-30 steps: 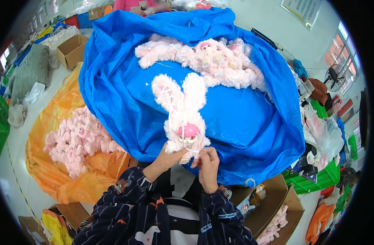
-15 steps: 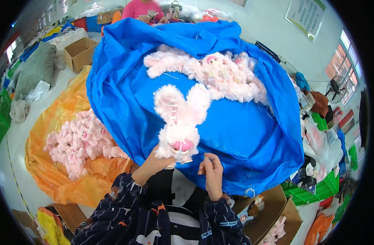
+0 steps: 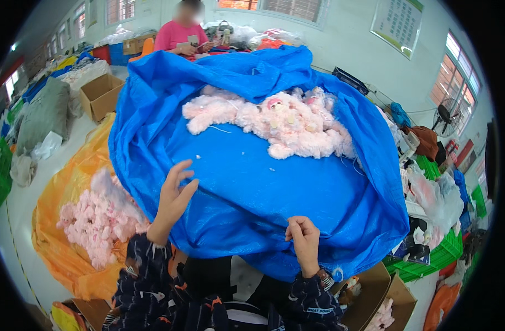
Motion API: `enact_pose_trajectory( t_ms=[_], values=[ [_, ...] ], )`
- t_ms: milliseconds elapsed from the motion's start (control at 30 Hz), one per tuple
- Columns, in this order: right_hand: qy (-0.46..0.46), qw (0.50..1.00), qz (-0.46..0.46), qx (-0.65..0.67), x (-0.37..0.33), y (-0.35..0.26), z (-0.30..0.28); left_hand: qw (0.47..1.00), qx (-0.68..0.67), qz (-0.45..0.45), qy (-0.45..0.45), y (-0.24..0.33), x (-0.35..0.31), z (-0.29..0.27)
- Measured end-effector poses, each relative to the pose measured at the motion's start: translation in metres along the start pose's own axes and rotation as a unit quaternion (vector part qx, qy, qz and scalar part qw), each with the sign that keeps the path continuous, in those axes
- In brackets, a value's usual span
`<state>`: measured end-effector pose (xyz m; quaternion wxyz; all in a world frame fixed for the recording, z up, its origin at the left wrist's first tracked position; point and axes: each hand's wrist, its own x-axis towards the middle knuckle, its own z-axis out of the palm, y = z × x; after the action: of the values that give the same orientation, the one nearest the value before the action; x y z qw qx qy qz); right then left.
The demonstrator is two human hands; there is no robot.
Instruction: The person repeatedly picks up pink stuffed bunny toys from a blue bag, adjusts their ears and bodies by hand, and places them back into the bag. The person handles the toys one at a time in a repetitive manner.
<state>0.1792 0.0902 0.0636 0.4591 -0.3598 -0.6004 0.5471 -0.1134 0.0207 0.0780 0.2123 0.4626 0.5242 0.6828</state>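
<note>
My left hand (image 3: 176,197) is raised over the left side of a big blue sack (image 3: 225,176), fingers spread with nothing in them. Over the sack's near part, my right hand (image 3: 304,243) holds its thumb and fingertips pinched together; whatever may be between them is too small to make out. Fluffy pale pink plush pieces (image 3: 302,129) with pink faces lie heaped at the far side of the blue sack. To the left, an orange sack (image 3: 59,259) holds a pile of pink plush bunnies (image 3: 101,220). A motion-smeared pink plush bunny (image 3: 113,190) is at the top of that pile.
Across the blue sack sits a person in pink (image 3: 178,36), handling small things. An open cardboard box (image 3: 101,94) stands at the far left. Close on my right are another cardboard box (image 3: 393,300) with plush inside and a green crate (image 3: 434,259).
My left hand has let go of the pink plush bunny, which has gone left onto the orange sack's pile. My right hand, still pinched, has shifted slightly right and down. The view has tilted up.
</note>
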Motion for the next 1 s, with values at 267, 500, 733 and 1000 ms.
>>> enact_pose_trajectory(
  t_ms=[267,500,733,1000],
  values=[
    [0.046,0.999,0.021,-0.017,0.018,0.014,-0.034,0.863,0.458,0.212,0.033,-0.085,0.170,-0.019],
    [0.069,0.997,0.047,-0.003,0.015,0.025,-0.033,0.882,0.469,0.005,0.050,-0.121,0.184,-0.005],
    [0.066,0.996,0.032,-0.044,0.008,0.027,-0.028,0.961,0.233,0.142,0.039,-0.074,0.102,0.033],
    [0.014,0.883,-0.266,-0.386,0.000,0.009,0.020,0.990,0.108,0.080,-0.050,0.013,-0.052,0.074]
  ],
)
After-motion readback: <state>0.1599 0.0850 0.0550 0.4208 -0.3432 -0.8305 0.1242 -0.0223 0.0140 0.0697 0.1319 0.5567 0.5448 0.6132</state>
